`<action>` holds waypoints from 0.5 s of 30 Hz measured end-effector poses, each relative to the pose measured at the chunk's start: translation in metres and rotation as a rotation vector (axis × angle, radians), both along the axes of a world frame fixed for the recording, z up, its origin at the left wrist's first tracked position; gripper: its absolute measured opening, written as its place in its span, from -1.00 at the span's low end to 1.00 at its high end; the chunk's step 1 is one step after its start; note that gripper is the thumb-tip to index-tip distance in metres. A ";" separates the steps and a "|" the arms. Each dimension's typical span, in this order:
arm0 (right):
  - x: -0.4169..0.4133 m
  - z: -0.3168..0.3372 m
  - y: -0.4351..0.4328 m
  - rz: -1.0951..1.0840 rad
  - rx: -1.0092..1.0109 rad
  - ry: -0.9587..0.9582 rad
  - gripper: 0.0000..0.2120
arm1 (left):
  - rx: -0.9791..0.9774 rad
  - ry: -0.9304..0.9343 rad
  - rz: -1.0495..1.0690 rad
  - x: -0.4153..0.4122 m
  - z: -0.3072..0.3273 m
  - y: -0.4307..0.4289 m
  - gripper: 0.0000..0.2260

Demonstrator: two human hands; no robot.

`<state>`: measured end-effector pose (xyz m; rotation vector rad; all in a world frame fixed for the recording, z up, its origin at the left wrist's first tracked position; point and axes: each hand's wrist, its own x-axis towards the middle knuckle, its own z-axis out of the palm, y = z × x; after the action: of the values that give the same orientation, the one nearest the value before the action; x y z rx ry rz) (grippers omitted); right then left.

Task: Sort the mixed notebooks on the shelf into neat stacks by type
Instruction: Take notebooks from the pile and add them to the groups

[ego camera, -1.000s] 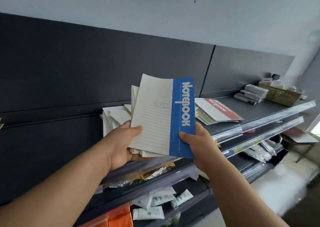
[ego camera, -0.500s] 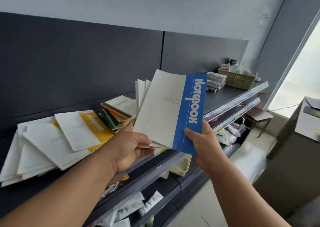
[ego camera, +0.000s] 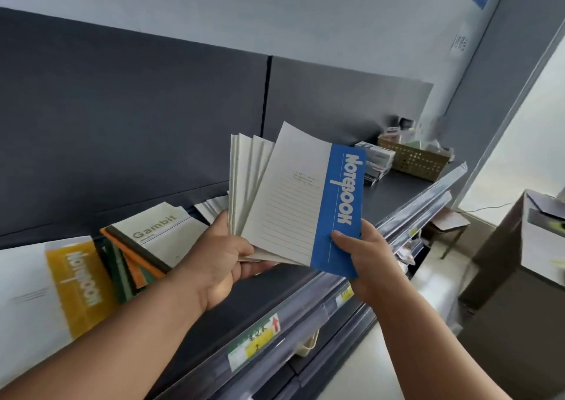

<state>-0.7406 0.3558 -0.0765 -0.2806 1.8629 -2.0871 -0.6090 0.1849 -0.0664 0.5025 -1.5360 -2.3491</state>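
Observation:
Both hands hold a fanned bunch of thin notebooks above the dark shelf (ego camera: 275,289). The front one is a cream notebook with a blue "Notebook" band (ego camera: 308,204). My left hand (ego camera: 223,262) grips the bunch at its lower left corner. My right hand (ego camera: 363,256) pinches the blue band's lower edge, thumb on the cover. The cream notebooks behind (ego camera: 244,179) show only their top edges. On the shelf to the left lie a yellow-banded notebook (ego camera: 73,283), a cream "Gambit" notebook (ego camera: 159,231) and orange and green ones (ego camera: 128,265) under it.
A woven basket (ego camera: 412,158) and a pile of small boxes (ego camera: 376,161) stand at the shelf's far right end. A clear price rail with a yellow label (ego camera: 260,338) runs along the shelf front. A cardboard box (ego camera: 532,265) stands on the floor at right.
The view swung left and closer, so the yellow-banded and Gambit notebooks now sit nearer. The bunch stays in both hands, fanned wider behind the blue notebook.

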 end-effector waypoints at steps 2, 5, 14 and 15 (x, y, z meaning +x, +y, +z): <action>-0.024 -0.003 -0.006 0.028 0.031 -0.013 -0.75 | 0.024 -0.020 0.045 -0.012 -0.001 -0.008 -0.43; -0.067 -0.011 -0.017 0.091 0.090 -0.013 -0.74 | 0.014 -0.056 0.162 -0.029 -0.001 -0.021 -0.45; -0.189 -0.027 -0.046 0.386 0.434 0.156 -0.77 | -0.020 -0.084 0.549 -0.054 -0.002 -0.009 -0.42; -0.199 -0.029 -0.050 0.402 0.459 0.167 -0.75 | -0.021 -0.080 0.590 -0.054 -0.001 -0.006 -0.41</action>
<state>-0.9398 0.3062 -0.1057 -0.6623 2.1039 -1.3689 -0.6626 0.1787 -0.0678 0.9102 -1.2212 -1.8724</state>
